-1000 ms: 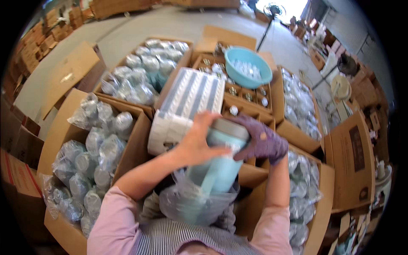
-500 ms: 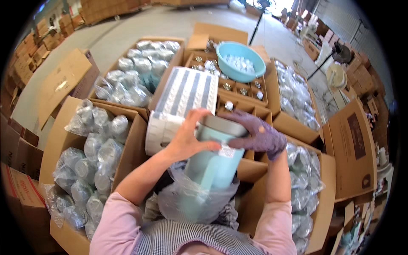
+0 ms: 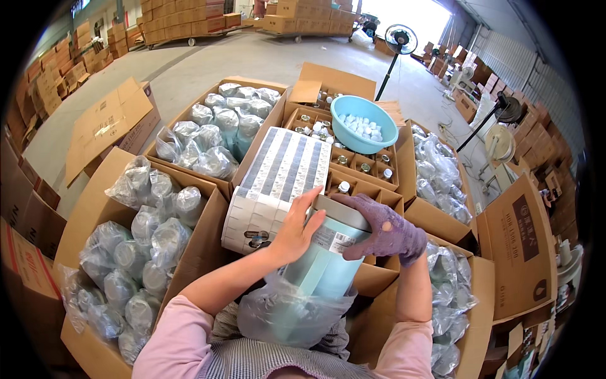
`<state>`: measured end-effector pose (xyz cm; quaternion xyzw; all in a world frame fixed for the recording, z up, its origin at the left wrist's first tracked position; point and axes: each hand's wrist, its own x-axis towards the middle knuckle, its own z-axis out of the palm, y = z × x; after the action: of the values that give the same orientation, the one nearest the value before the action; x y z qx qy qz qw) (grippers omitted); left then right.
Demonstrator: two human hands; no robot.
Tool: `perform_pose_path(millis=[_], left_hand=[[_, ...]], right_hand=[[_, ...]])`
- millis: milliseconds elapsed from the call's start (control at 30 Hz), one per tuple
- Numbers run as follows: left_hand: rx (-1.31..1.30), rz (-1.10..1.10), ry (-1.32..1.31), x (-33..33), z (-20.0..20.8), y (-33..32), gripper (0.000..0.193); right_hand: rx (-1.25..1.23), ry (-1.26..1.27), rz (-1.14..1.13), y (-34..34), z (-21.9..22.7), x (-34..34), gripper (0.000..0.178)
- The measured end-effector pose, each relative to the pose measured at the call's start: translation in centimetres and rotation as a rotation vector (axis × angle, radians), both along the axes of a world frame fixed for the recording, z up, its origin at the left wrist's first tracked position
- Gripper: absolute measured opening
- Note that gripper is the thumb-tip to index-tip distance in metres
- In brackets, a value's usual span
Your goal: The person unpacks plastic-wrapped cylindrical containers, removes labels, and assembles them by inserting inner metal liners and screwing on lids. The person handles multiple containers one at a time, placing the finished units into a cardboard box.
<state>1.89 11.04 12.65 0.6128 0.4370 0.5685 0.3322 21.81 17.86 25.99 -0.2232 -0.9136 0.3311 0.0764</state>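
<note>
A light blue jug (image 3: 328, 271) with a grey lid (image 3: 344, 211) leans in front of me, its lower part inside a clear plastic bag (image 3: 278, 312) on my lap. A paler upright strip, apparently its handle, runs down the front. My bare left hand (image 3: 295, 230) is against the jug's left side, thumb by the white printed label (image 3: 334, 240) just under the lid. Wrapped round the upper right side and lid is my right hand (image 3: 382, 230), in a purple glove. Behind the jug, a sheet of labels (image 3: 284, 167) drapes over the boxes, its near end curled down.
Cartons of bagged jugs stand at left (image 3: 136, 252), far left (image 3: 214, 120) and right (image 3: 442, 170). A blue basin (image 3: 363, 129) of small white pieces rests on a divided carton (image 3: 372, 180) holding capped items. A stand fan (image 3: 401, 41) and loaded trolleys (image 3: 189, 25) are farther back.
My view has tipped upward. The jug has turned slightly, showing more of the label, and my left thumb has drawn back left across its front. Both hands stay on the jug.
</note>
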Motion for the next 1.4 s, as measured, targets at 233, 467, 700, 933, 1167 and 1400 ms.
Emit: perform_pose_path(millis=[233,467,700,933,1167,1400], left_hand=[[-0.084,0.052,0.494,2.3,3.0,-7.3,0.073],[-0.03,0.181,0.482,3.9,-0.5,-12.4,0.05],[-0.369,-0.593,-0.261,-2.4,-10.5,-3.5,0.043],[-0.303,-0.316,-0.128,-2.7,-8.7,4.5,0.049],[-0.02,-0.465,-0.703,-3.0,1.5,0.4,0.056],[0.166,0.154,0.13,-0.5,4.4,-1.6,0.053]], right_hand=[[0.053,-0.016,-0.11,-0.6,-0.9,0.1,0.087],[0.717,0.221,-0.049,-1.7,-3.4,1.1,0.03],[-0.106,0.651,-0.06,-7.4,1.1,0.1,0.03],[-0.515,1.133,0.206,-0.1,-7.0,-2.0,0.052],[-0.332,0.845,-0.265,1.3,-6.1,-2.9,0.048],[0.134,0.701,-0.351,0.9,-6.6,-1.6,0.057]])
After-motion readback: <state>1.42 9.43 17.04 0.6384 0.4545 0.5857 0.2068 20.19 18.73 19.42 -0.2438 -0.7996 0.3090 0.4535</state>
